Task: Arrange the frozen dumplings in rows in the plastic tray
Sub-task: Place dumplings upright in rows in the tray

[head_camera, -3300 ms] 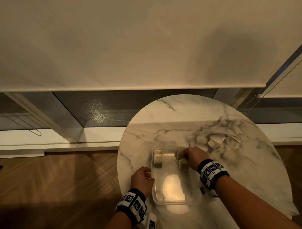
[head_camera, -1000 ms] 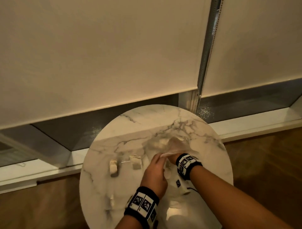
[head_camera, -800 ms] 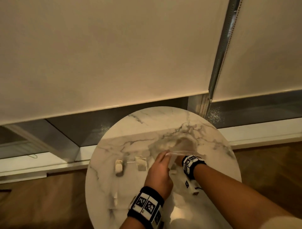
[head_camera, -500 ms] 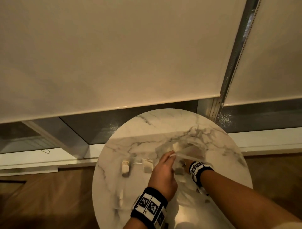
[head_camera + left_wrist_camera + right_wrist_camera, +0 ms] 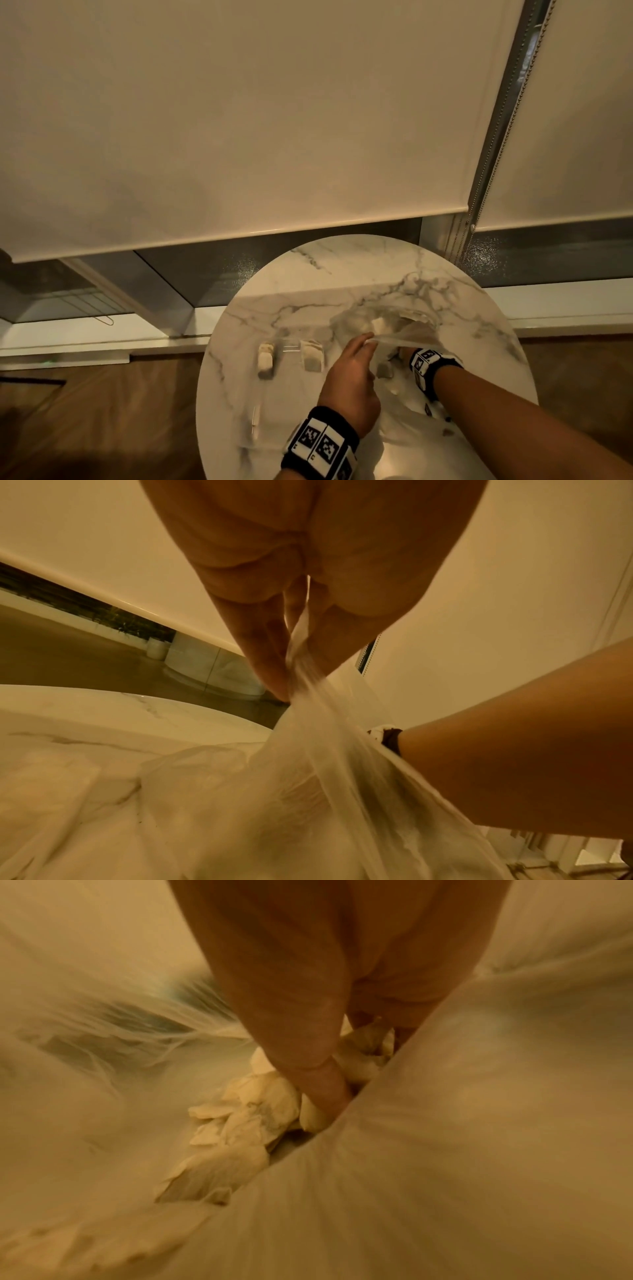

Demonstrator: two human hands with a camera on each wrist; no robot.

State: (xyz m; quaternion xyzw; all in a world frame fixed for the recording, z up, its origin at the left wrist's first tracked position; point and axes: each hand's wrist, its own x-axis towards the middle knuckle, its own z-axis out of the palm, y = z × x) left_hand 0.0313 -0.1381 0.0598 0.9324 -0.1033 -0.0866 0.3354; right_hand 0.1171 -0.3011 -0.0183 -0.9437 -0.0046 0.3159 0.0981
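Note:
A clear plastic tray (image 5: pixel 255 419) lies on the round marble table (image 5: pixel 342 267). Two pale dumplings (image 5: pixel 265 359) (image 5: pixel 311 356) stand at its far end. To the right lies a thin clear plastic bag (image 5: pixel 404 337) holding several dumplings (image 5: pixel 253 1112). My left hand (image 5: pixel 368 339) pinches the bag's edge and holds it up, stretched taut (image 5: pixel 291 685). My right hand (image 5: pixel 359 1064) is inside the bag, thumb and fingers closed round a dumpling (image 5: pixel 363 1053). In the head view only its wristband (image 5: pixel 428 363) shows clearly.
A small grey lump (image 5: pixel 383 370) sits between my two wrists; whether it is inside the bag is unclear. Lowered roller blinds (image 5: pixel 239 120) and a window sill (image 5: pixel 102 335) stand behind the table. Wooden floor surrounds it.
Since 3.3 s ago my left hand left the tray's rim and took the bag's edge. My right hand went from the tray into the bag. Over the last second both stayed put.

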